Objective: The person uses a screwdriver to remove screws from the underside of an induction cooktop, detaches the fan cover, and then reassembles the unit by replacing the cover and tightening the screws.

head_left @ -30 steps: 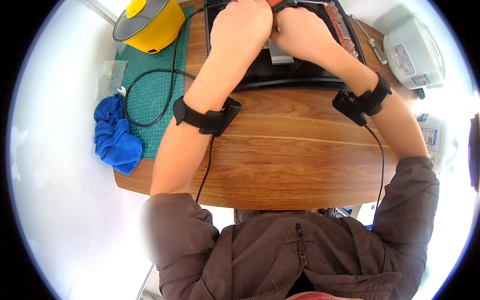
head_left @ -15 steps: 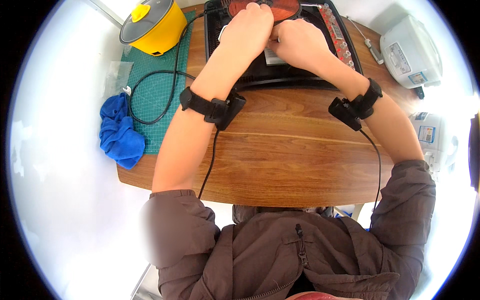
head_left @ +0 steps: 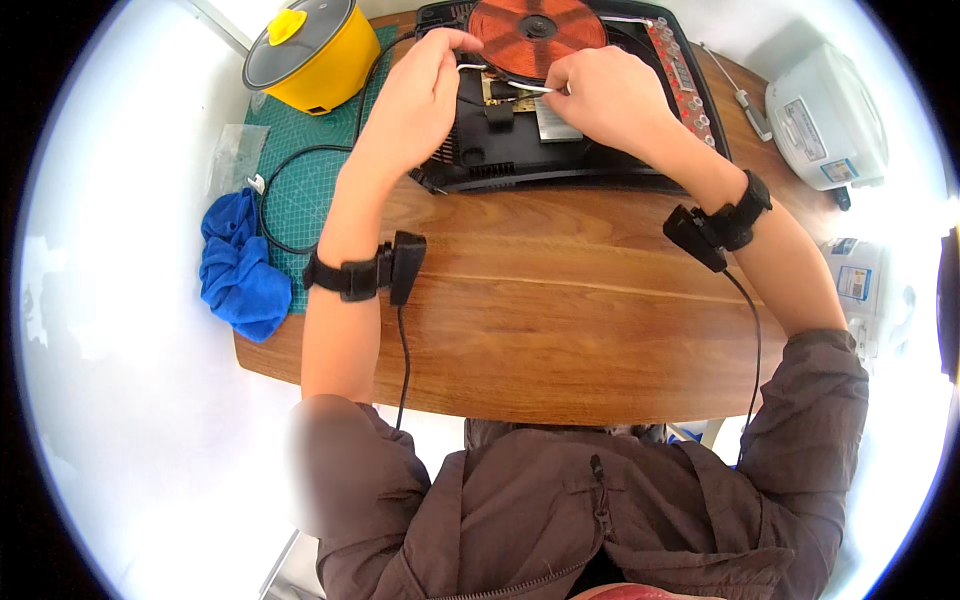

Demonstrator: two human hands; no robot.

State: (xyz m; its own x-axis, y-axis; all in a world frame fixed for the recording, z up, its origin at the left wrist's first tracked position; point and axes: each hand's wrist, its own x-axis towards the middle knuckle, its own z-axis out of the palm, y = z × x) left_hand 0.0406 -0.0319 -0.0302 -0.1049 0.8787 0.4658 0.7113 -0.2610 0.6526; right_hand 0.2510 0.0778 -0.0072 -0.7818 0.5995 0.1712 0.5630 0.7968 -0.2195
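A black opened appliance base (head_left: pixel 470 170) holds an orange coil (head_left: pixel 504 30), a circuit board (head_left: pixel 492 100), a metal heatsink (head_left: pixel 560 125) and a strip of red boards with buttons (head_left: pixel 683 80). My left hand (head_left: pixel 410 105) is over the base's left side, index finger stretched toward the coil's edge, fingers apart. My right hand (head_left: pixel 610 95) pinches a white wire (head_left: pixel 530 87) just below the coil, above the heatsink. Part of the wiring is hidden by my fingers.
A yellow pot (head_left: pixel 320 65), green cutting mat (head_left: pixel 300 190), black cable (head_left: pixel 288 160), clear bag (head_left: pixel 230 155) and blue cloth (head_left: pixel 245 280) are on the left of the wooden table (head_left: pixel 530 330). A white cooker (head_left: pixel 830 120) and a thin tool (head_left: pixel 748 110) are on the right.
My left hand has pulled away from my right, moving left and down, uncovering the white wire and board. The right hand has shifted slightly. More of the coil shows.
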